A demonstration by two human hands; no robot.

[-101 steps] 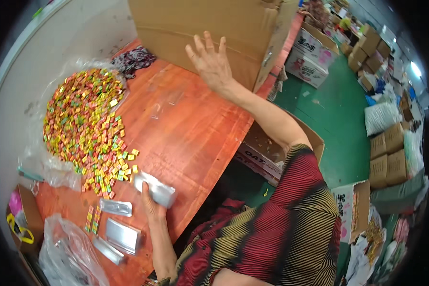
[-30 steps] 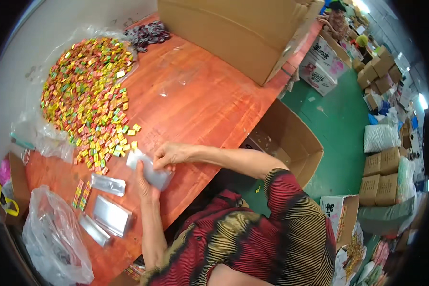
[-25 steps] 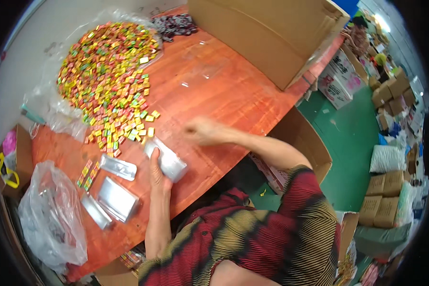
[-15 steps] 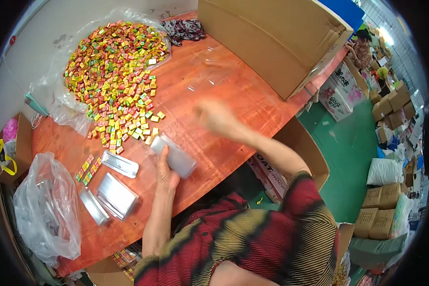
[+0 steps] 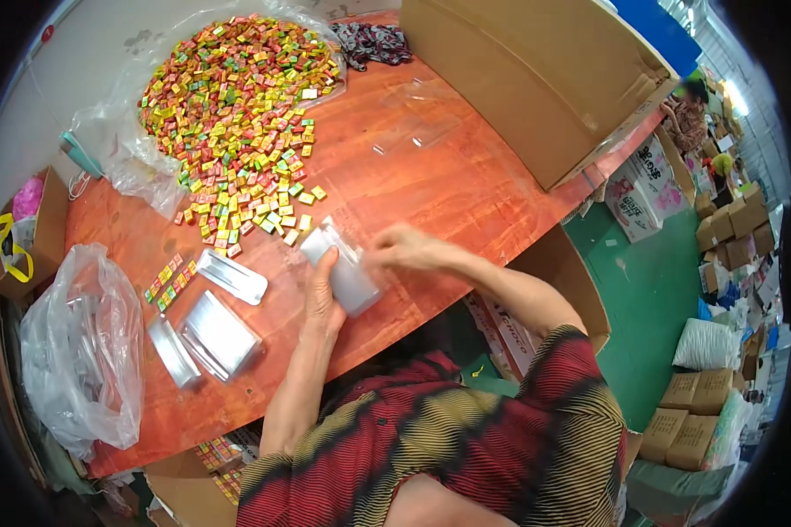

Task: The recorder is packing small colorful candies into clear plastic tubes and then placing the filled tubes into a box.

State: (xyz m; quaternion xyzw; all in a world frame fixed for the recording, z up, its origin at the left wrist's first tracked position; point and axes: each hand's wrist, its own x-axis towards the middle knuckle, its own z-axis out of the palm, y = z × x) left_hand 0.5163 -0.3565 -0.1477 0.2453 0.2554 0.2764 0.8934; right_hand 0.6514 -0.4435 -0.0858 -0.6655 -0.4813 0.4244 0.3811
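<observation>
My left hand [image 5: 323, 294] is closed around a stack of clear, frosty plastic trays [image 5: 353, 281], thumb on top, held tilted over the table's near edge. Close against the stack's right side is my right hand [image 5: 406, 249], its fingers curled in a pinch and the tips blurred. Whatever the tips hold, if anything, cannot be made out. Left of the stack lie a single clear tray [image 5: 231, 277], a wider pile of clear trays [image 5: 220, 334] and a narrow one [image 5: 173, 353]. Two short rows of small wrapped pieces [image 5: 170, 281] lie beside them.
A large heap of small yellow, red and green wrapped pieces [image 5: 237, 105] spreads over plastic film on the red table [image 5: 466, 206]. A clear bag [image 5: 83, 351] sits at the left edge. A big cardboard box [image 5: 536, 79] stands at the back right. Another person [image 5: 687, 119] is far off.
My right hand has come down and rightward from above the table to the side of the tray stack. The left hand still holds the stack. The whole view has shifted slightly.
</observation>
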